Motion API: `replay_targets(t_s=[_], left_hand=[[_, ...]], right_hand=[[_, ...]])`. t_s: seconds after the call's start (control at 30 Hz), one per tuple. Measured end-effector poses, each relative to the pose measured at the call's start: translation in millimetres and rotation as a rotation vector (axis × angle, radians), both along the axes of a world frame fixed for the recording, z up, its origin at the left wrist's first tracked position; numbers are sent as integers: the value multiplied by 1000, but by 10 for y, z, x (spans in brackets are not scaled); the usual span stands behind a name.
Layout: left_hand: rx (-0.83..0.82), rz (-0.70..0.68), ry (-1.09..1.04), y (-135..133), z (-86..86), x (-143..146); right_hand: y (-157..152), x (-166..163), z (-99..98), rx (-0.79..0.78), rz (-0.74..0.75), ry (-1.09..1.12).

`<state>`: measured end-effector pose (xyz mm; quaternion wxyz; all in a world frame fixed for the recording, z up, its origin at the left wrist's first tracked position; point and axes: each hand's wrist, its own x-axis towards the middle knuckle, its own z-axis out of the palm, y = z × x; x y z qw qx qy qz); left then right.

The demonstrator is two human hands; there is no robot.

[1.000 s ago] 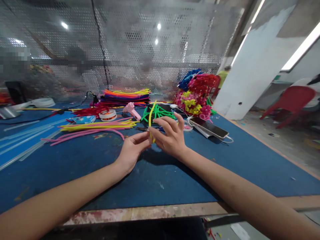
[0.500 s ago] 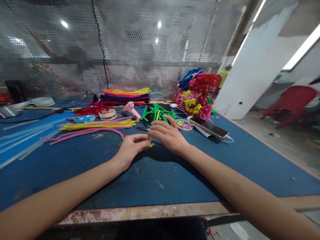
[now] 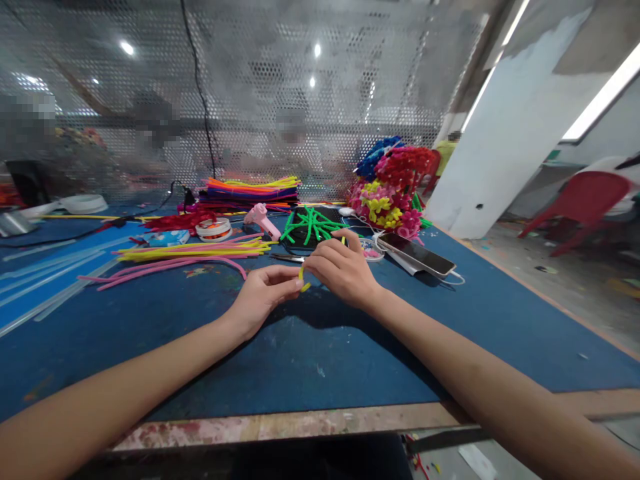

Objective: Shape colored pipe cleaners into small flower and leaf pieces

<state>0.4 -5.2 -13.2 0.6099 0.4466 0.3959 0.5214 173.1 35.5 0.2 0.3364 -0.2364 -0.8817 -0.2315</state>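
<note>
Over the middle of the blue table, my left hand [image 3: 267,292] pinches a yellow pipe cleaner [image 3: 303,280] between thumb and fingertips. My right hand [image 3: 343,270] is closed on the same pipe cleaner, close beside the left. A short curved piece shows between the hands, and its far end sticks out above the right fingers; the rest is hidden by them. Just beyond the hands lies a pair of metal scissors or pliers [image 3: 287,258], partly covered. Green pipe cleaner pieces [image 3: 313,225] rest in a heap on a black tray behind.
Yellow and pink pipe cleaners [image 3: 195,251] lie at left, near a pink glue gun [image 3: 263,219] and a tape roll [image 3: 214,230]. At right are a phone [image 3: 417,253], a small dish [image 3: 373,250] and bunched pipe cleaner flowers [image 3: 387,187]. The table's front edge [image 3: 290,423] runs below my arms.
My right hand has shifted slightly right. The yellow pipe cleaner, which stood nearly straight up, now curves between my hands and leans right. My left hand stays almost in place.
</note>
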Motion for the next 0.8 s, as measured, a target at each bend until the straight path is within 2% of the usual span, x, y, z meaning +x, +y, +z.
replay_targets(t_s=[0.1,0.17,0.27,0.37,0.43,0.57,0.8], left_hand=[[78,6,-5,-2,-13,5],[142,29,-7,5,-22,2],[222,67,-18,12,-14,-9],[290,100,65,-1,22,-16],[320,113,131,-15,44,-18],[302,129,141,-11,47,-22],[169,154,-34,70,6,-57]], right_hand=[[-58,-99,-46,-89,3,160],[-112,-182,-72,-234,40,304],[-186,-287,-89,-568,152,532],[-225,-342,-85,-918,262,743],[-231,-356,-77,-1056,294,858],[-222,-346,-44,-1140,265,974],[-199,-285,-17,-1170,300,796]])
